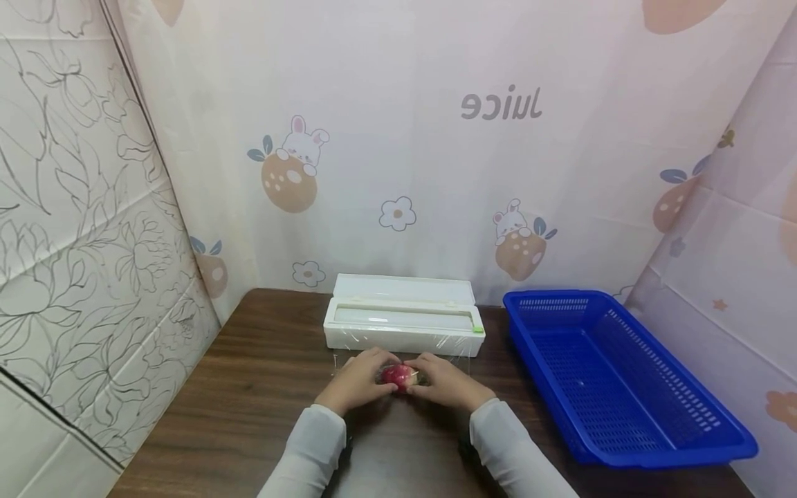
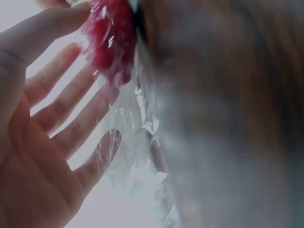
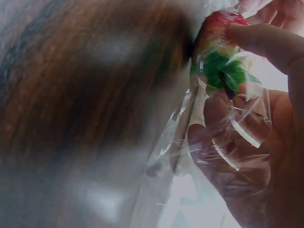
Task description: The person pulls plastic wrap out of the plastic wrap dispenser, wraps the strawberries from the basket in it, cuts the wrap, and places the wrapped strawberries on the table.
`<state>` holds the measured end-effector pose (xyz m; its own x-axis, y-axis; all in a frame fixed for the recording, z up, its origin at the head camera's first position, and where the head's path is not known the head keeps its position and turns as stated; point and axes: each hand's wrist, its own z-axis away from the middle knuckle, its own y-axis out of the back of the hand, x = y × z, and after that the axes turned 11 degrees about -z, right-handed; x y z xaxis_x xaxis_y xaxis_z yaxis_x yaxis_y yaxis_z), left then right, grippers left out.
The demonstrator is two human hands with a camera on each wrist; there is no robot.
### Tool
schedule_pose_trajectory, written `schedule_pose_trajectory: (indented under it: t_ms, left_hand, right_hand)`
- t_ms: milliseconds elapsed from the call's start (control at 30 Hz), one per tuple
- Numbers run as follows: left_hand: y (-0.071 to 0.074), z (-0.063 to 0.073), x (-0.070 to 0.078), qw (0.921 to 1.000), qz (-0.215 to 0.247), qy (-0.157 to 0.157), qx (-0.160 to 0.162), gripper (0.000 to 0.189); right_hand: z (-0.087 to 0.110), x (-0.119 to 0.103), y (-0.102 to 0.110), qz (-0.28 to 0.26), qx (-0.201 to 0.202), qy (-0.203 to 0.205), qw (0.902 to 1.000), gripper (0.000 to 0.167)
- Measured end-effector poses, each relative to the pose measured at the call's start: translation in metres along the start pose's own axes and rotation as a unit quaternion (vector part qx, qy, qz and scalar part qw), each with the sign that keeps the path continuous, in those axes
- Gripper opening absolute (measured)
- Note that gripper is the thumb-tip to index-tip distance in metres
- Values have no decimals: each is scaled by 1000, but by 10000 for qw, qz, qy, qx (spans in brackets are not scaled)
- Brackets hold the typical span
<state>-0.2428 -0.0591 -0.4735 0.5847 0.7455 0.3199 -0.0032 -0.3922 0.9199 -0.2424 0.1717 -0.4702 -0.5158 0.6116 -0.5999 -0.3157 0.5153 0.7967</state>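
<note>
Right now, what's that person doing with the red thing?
A person is pinching a red fruit with green leaves between their left hand and right hand, just above or on the brown table. Clear plastic film lies around the fruit and spreads toward a long white box with its lid open. A blue basket sits off to the right.

Strawberry-like fruit (image 1: 394, 375): red, paler towards green leaves (image 3: 223, 71); sideways at tabletop (image 1: 280, 373) level, leaves rightward; creased clear film (image 2: 142, 121) over it
</note>
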Motion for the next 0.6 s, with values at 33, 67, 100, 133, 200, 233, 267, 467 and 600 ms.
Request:
schedule_pose_trajectory:
  t_ms: [33, 67, 100, 133, 200, 233, 267, 467, 600]
  left_hand:
    - [-2, -2, 1, 10000, -13, 2, -32, 40]
    - [-4, -3, 2, 10000, -19, 11, -65, 41]
    - [-6, -4, 3, 9999, 6, 52, -108, 42]
    - [-8, -6, 3, 9999, 32, 92, -135, 42]
    - [-10, -7, 3, 9997, 134, 184, -131, 42]
    - [-10, -8, 3, 9995, 185, 228, -120, 42]
    - [-11, -9, 3, 9993, 234, 264, -115, 41]
    - [-14, -12, -1, 9986, 325, 391, -130, 36]
    - [-16, -12, -3, 9982, 411, 416, -138, 34]
  right_hand:
    - [0, 1, 0, -118, 13, -41, 9999, 52]
    - [-1, 2, -1, -251, 32, -75, 9997, 53]
    - [-1, 3, -1, -363, 61, -125, 9992, 53]
    - [-2, 5, -1, -463, 102, -161, 9987, 52]
    - [-3, 7, -1, -639, 207, -231, 9975, 48]
    - [-3, 7, -1, -736, 241, -269, 9966, 44]
    - [-3, 8, -1, -782, 273, -273, 9962, 40]
    - [-2, 13, 0, -774, 372, -128, 9962, 30]
    - [1, 15, 0, -564, 460, -117, 9973, 35]
